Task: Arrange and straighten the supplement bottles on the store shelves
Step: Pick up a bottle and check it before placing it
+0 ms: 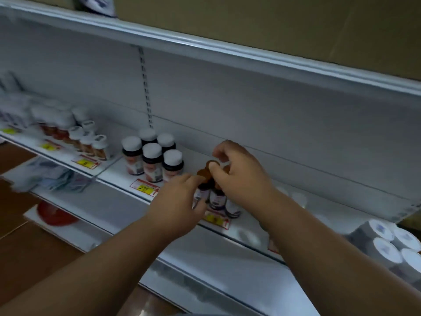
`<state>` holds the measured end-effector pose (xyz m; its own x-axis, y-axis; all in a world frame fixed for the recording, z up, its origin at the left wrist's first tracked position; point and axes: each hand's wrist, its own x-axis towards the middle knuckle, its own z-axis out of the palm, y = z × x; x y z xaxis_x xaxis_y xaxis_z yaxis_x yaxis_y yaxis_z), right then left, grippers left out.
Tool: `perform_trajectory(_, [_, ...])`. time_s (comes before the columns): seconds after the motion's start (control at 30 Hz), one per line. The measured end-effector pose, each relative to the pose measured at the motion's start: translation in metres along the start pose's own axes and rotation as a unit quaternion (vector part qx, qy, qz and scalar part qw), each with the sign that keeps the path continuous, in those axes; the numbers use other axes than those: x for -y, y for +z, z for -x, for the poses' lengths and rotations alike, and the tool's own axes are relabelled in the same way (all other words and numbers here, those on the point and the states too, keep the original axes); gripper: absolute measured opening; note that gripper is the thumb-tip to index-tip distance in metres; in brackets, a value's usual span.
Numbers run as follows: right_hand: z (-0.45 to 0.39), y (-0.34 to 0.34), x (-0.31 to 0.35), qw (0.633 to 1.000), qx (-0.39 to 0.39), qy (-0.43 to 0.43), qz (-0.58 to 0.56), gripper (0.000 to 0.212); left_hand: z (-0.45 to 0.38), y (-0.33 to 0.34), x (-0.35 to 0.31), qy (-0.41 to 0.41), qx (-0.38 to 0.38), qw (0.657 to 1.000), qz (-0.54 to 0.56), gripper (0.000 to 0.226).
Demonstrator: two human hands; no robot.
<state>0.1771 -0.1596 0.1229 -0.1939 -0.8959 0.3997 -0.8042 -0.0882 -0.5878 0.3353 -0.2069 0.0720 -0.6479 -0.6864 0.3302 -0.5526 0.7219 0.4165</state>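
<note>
A small cluster of dark supplement bottles with brown caps [217, 197] stands near the front edge of the white shelf [118, 176]. My left hand [180, 201] grips the leftmost bottle of that cluster by its side. My right hand [237, 169] reaches over the cluster from the right, and its fingers pinch a brown cap [210, 164] on top. To the left stand several dark bottles with white caps [152, 157] in a tidy group. The bottles behind my right hand are hidden.
Further left, blurred rows of white-capped bottles [91, 140] fill the shelf. Yellow price tags [145, 189] line its front edge. White-lidded grey tubs [387, 245] sit at the lower right. A cardboard box [273, 21] rests on the upper shelf. Lower shelves hold packets and a red item [57, 215].
</note>
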Motion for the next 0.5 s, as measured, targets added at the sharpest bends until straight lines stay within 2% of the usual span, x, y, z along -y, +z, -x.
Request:
perform_trajectory(0.13, [-0.036,0.086,0.088,0.997,0.035,-0.056,-0.031,0.009,0.047,-0.059,0.095,-0.044,-0.043,0.998,-0.014,0.043])
perform_trajectory(0.33, [-0.091,0.235,0.23,0.987,0.066,-0.107,-0.095,0.01,0.113,-0.167,0.247,-0.117,-0.075,0.986,-0.093,0.049])
perform_trajectory(0.5, [-0.136,0.314,0.308,0.98,0.098,-0.131,-0.111,0.013,0.139,-0.231,0.337,-0.178,-0.105,0.974,-0.095,0.044])
